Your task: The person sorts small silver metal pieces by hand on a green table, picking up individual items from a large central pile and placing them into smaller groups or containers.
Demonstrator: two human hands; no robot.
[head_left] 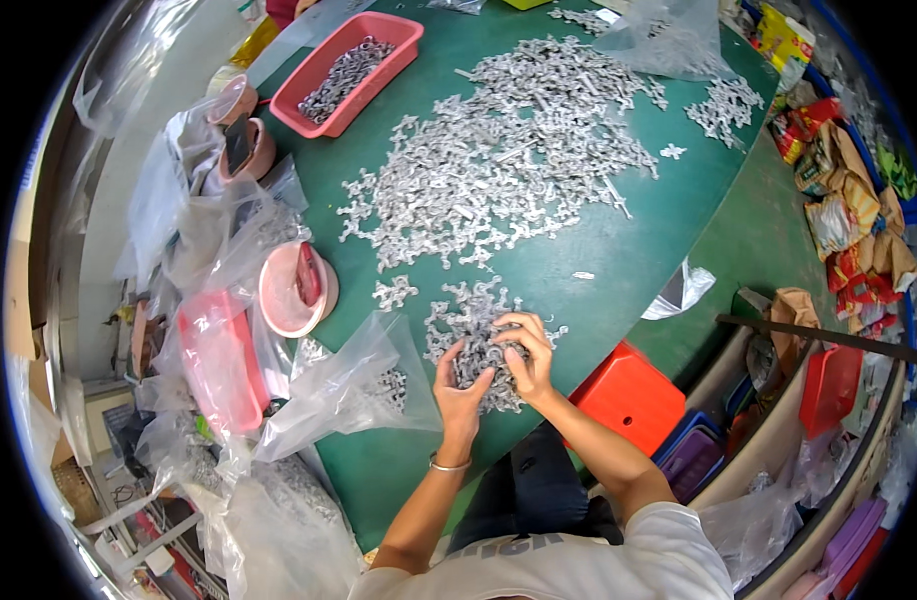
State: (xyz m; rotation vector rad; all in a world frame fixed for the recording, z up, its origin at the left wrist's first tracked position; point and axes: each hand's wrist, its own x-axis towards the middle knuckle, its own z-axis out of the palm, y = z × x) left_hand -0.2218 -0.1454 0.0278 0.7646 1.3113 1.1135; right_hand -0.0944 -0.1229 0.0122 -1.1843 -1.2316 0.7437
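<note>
Starting at the left edge of the frame, crumpled clear plastic bags (194, 200) pile up beside a pink lidded box (219, 365) and a round pink tub (297, 290). Just right of them, below centre, an open clear bag (354, 385) lies on the green table (619, 260) with a few metal pieces inside. At the upper left sits a pink tray (349, 70) holding grey metal parts.

At lower centre the person's left hand (462, 385), a bracelet on its wrist, curls its fingers half closed around a small heap of silvery metal parts (474, 325), touching it from the near side. The right hand (527, 355) presses on the same heap from the right, fingers bent over the top and loosely gathering pieces; whether either hand pinches a single part cannot be told.

Across the upper middle spreads a large scatter of the same parts (519, 150). Right of the hands, under the table edge, stands an orange-red stool (629, 395). Snack packets (849, 210) fill the far right.
</note>
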